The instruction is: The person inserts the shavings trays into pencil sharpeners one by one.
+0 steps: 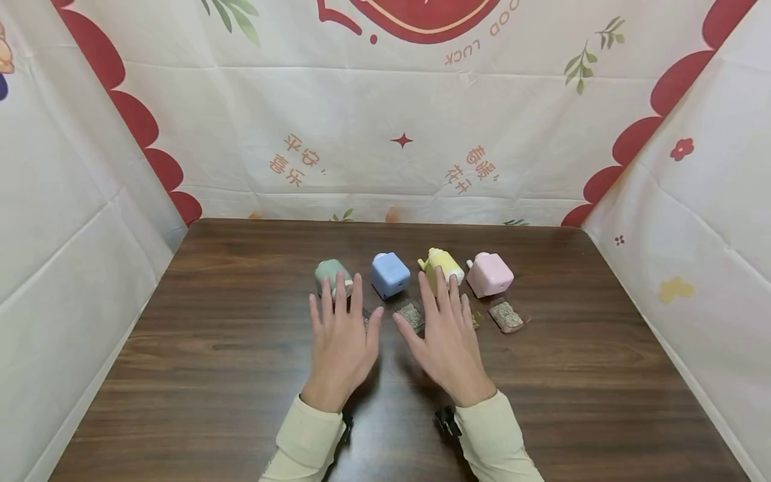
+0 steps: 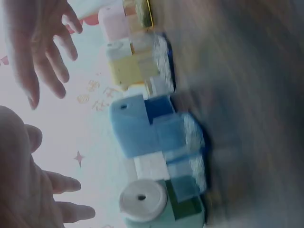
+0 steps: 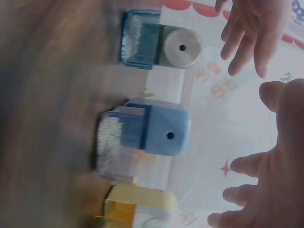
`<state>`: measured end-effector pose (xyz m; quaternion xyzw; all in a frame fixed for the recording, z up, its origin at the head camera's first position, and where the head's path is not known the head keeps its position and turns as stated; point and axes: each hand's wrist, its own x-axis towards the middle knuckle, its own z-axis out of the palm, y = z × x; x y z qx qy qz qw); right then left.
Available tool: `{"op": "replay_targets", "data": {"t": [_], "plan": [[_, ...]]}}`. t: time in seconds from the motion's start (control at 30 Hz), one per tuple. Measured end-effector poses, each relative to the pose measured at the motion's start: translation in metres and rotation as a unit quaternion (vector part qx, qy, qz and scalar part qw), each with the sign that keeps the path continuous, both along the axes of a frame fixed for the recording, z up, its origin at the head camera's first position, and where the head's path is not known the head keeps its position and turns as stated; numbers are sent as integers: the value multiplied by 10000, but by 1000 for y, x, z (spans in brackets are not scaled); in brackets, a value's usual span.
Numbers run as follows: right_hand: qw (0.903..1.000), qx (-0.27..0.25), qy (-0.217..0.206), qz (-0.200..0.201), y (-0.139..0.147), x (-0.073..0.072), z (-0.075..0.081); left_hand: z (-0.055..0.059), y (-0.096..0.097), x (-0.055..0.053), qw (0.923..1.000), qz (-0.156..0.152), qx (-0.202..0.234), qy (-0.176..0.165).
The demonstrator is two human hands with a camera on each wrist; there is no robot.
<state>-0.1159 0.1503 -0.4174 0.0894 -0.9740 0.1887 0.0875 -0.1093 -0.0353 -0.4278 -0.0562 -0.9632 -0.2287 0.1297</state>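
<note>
Several hand-crank pencil sharpeners stand in a row: green, blue, yellow and pink. Before them lie clear shavings drawers, among them one by the blue sharpener and one by the pink. Both hands are held palm down with fingers straight and spread, gripping nothing. My left hand is nearest the green sharpener and hides part of its drawer. My right hand overlaps the yellow sharpener's front and mostly covers its drawer in the head view.
The brown wooden table has its far edge just behind the sharpeners. A printed white cloth hangs behind and along both sides. Dark straps with a small device sit at the wrists by the sleeves.
</note>
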Motion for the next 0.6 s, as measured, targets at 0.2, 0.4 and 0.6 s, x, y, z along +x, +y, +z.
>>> {"op": "replay_targets", "data": {"t": [0.2, 0.4, 0.6], "plan": [[9989, -20, 417, 220, -11, -6, 14, 7, -18, -7, 9978, 63, 406, 528], [9932, 28, 987, 610, -32, -10, 21, 13, -37, -16, 9933, 107, 581, 991], [9914, 201, 921, 913, -55, -11, 15, 17, -54, -26, 9934, -70, 609, 965]]}}
